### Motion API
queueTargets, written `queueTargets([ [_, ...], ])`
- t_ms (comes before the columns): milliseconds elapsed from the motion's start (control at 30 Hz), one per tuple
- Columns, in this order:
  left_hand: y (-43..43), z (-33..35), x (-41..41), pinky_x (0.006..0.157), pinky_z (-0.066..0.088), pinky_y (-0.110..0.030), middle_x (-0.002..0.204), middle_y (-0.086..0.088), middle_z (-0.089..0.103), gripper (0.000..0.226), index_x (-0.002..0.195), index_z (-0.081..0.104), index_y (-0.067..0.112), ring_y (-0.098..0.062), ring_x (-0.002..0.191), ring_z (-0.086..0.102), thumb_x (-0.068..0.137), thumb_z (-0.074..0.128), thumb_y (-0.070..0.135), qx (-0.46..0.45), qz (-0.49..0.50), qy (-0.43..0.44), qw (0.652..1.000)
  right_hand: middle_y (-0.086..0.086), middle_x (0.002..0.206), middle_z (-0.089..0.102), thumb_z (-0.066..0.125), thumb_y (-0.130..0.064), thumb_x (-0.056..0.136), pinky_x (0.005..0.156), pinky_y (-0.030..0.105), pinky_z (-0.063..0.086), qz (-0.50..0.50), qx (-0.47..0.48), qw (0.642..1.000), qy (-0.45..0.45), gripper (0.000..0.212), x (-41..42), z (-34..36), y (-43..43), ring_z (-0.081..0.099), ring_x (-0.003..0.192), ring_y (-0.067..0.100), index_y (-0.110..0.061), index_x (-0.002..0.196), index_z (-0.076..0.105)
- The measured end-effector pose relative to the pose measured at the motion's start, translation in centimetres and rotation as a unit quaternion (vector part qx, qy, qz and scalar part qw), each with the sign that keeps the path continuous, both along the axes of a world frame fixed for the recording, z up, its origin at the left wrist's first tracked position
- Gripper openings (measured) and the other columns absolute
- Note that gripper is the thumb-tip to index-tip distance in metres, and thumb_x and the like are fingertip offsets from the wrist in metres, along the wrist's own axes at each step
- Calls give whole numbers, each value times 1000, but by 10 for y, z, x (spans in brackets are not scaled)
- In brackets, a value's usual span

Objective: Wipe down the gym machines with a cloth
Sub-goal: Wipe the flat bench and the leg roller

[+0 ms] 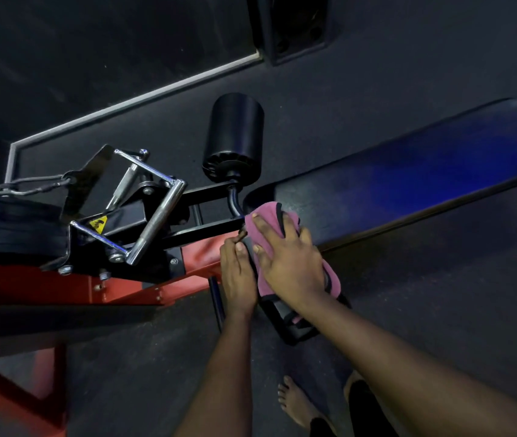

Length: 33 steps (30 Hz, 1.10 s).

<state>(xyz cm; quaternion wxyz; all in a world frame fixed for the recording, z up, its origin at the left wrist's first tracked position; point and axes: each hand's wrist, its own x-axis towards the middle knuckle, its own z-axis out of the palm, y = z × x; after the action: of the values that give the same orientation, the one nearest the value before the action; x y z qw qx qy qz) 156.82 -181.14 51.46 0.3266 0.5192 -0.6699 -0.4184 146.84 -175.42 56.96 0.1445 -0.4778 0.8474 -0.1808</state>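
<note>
A pink cloth (266, 222) with a dark trim lies over the near end of a long black bench pad (408, 187). My right hand (288, 257) presses flat on the cloth, fingers spread and straight. My left hand (238, 272) rests just to its left at the pad's end, beside the black frame bar (206, 230), its thumb and fingertips pinched on a small dark part there. A black foam roller (233, 137) stands on a post beyond the pad's end.
A red machine frame (61, 285) runs left, carrying a chrome double handle (156, 216) on a cable and black weight plates (11, 228). Dark rubber floor surrounds the machine. My bare foot (298, 405) stands below the bench. A dark box (291, 26) sits at the top.
</note>
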Motion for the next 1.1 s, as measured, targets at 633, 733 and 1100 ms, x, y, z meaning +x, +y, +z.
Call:
queueTargets([
  [633, -4, -12, 4, 79, 33, -5, 91, 17, 51, 17, 102, 46, 22, -5, 84, 47, 107, 29, 25, -23, 32, -19, 999, 10, 150, 43, 36, -63, 100, 95, 47, 46, -58, 55, 994, -75, 55, -25, -12, -26, 51, 122, 41, -46, 152, 30],
  [733, -3, -12, 4, 77, 34, -9, 90, 10, 51, 21, 100, 47, 19, -10, 85, 47, 106, 29, 29, -30, 26, -29, 999, 10, 139, 57, 36, -60, 102, 99, 43, 43, -67, 89, 970, -215, 43, -56, -21, -49, 56, 123, 38, -42, 139, 50],
  [1100, -3, -8, 2, 72, 33, -5, 86, 12, 51, 23, 98, 47, 14, 1, 76, 46, 107, 29, 27, -19, 36, -30, 999, 11, 145, 47, 32, -54, 104, 89, 44, 47, -146, 87, 982, -79, 53, -12, -6, 21, 54, 117, 38, -42, 155, 28],
])
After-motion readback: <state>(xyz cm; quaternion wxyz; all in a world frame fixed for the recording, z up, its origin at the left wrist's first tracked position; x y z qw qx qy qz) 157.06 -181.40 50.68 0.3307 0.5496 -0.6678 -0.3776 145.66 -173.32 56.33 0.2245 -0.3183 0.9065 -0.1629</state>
